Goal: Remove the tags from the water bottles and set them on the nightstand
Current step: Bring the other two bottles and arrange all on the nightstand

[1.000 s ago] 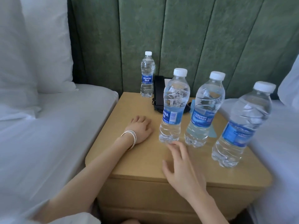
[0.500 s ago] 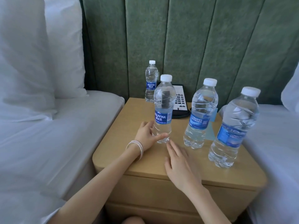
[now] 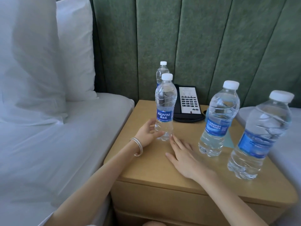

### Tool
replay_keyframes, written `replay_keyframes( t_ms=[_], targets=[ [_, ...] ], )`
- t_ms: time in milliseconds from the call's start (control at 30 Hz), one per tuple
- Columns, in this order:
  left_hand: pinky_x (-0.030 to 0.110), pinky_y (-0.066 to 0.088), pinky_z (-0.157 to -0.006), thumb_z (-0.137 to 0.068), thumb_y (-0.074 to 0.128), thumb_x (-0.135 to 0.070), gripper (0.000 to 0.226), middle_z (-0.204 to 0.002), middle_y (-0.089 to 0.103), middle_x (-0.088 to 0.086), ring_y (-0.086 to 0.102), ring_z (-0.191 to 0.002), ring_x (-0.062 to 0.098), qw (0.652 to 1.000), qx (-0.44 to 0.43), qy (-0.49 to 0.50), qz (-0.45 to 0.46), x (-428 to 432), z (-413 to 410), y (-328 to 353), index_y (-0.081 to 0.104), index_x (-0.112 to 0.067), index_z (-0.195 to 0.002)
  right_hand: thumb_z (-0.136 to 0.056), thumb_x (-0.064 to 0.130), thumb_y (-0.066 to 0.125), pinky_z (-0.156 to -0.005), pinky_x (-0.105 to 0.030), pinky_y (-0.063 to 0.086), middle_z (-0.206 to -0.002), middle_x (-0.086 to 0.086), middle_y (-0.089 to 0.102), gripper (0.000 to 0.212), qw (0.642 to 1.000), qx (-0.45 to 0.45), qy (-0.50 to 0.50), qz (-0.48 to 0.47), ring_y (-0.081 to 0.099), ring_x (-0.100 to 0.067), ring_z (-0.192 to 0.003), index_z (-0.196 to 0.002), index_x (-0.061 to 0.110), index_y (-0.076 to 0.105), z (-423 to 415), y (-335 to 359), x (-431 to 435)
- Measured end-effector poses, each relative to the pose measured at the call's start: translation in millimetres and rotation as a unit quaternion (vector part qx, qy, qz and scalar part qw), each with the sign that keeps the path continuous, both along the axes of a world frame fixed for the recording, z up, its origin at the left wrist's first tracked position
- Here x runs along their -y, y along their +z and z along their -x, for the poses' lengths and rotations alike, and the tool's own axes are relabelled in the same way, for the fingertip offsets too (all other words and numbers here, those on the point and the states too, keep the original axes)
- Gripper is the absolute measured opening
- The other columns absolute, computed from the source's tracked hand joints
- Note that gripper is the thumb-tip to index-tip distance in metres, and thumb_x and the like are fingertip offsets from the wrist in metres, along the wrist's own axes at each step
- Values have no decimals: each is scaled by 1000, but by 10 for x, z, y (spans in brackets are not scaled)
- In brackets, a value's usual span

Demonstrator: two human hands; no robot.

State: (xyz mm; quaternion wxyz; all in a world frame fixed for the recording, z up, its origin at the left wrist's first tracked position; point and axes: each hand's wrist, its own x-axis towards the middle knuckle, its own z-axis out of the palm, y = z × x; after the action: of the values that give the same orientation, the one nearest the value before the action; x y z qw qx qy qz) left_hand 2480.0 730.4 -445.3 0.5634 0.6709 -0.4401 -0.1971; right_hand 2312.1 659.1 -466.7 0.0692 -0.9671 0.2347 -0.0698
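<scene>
The right hand (image 3: 182,157) lies flat on the desk (image 3: 146,168), fingers straight, holding nothing. At the near right stands a large bottle (image 3: 260,136). Farther, the left hand (image 3: 147,133) curls round the Aquafina bottle (image 3: 164,108) low down, under its blue label. This bottle stands upright and looks full, so I judge it rather heavy. Its thin ribbed wall may give and slip (better to take it at the label or neck). A second large bottle (image 3: 218,119) stands right of it. Farthest are the telephone (image 3: 189,101) and a small bottle (image 3: 160,72).

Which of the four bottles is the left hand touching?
The front Aquafina bottle, left of the phone; the left hand cups its base, the only one touched.
</scene>
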Motion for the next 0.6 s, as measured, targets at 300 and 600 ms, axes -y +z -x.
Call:
replay_keyframes(
  t_ms=[300,600],
  targets=[
    [26,45,-93,-79,74,-21,58,-125,55,0,54,-109,12,996,63,38,-45,365,-639,-10,45,-14,-129,-96,48,27,-113,-37,4,-158,2,-4,67,999,28,-17,-5,6,-19,-141,-149,17,0,-780,-89,305],
    [41,43,-100,-81,72,-29,58,-126,58,8,52,-117,21,978,172,64,-96,912,-1447,-14,47,-13,-130,-97,41,32,-115,-32,6,-158,5,2,64,996,77,-45,-25,11,-16,-142,-150,19,3,-1597,-42,686]
  ],
)
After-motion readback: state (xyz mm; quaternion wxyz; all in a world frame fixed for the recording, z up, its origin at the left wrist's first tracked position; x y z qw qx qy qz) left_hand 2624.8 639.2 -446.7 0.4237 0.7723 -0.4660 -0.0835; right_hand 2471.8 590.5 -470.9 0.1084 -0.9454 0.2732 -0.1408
